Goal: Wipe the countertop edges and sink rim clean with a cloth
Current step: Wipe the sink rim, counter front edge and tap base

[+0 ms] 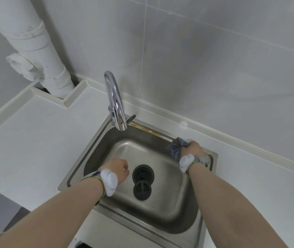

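The right hand [192, 149] bunches the crumpled blue-grey cloth [175, 144] in its fingers, pressing it onto the stainless steel sink [92, 140] rim's far right corner to scrub, while the left hand [118, 170], loosely curled and empty, hovers over the basin.

Both forearms are bare, with no sleeves. Just behind the left hand [119, 170] sits a white, rounded, lobed plastic wrist device [109, 182] on a thin grey-green strap; a matching white device [185, 161] sits behind the right hand [193, 148].
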Demonstrator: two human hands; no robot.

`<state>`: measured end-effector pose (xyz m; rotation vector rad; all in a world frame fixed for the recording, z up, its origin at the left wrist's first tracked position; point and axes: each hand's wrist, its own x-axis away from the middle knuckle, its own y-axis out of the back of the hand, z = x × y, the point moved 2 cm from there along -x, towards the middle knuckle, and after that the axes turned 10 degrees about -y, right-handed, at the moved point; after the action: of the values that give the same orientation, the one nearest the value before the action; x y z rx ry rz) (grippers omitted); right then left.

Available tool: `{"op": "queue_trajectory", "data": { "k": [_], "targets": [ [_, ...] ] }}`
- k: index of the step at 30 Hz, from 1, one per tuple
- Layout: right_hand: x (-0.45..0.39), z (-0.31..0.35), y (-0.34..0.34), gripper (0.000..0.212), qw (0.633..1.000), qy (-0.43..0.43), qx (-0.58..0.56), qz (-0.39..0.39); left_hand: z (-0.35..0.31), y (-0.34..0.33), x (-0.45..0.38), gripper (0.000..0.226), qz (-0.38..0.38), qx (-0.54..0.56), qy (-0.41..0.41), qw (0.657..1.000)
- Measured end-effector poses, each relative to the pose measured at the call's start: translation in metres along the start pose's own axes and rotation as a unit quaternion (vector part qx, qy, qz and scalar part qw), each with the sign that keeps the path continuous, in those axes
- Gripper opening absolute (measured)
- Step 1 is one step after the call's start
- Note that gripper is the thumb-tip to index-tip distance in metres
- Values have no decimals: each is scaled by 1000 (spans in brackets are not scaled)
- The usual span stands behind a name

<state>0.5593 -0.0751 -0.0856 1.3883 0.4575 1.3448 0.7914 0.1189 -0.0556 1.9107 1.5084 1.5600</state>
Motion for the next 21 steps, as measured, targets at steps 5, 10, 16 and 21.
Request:
{"op": "queue_trajectory", "data": {
  "k": [5,10,16,21],
  "targets": [
    [3,18,-7,15,996,50,68,8,25,9,6,30,-2,17,33,999],
    [-5,-25,24,14,987,64,144,-16,33,22,7,31,-15,3,54,998],
    [16,-82,46,17,990,48,124,-53,14,17,11,30,-11,-8,29,999],
    [41,-113,28,21,990,61,130,6,-13,10,16,32,-6,-42,-25,999]
  ]
}}
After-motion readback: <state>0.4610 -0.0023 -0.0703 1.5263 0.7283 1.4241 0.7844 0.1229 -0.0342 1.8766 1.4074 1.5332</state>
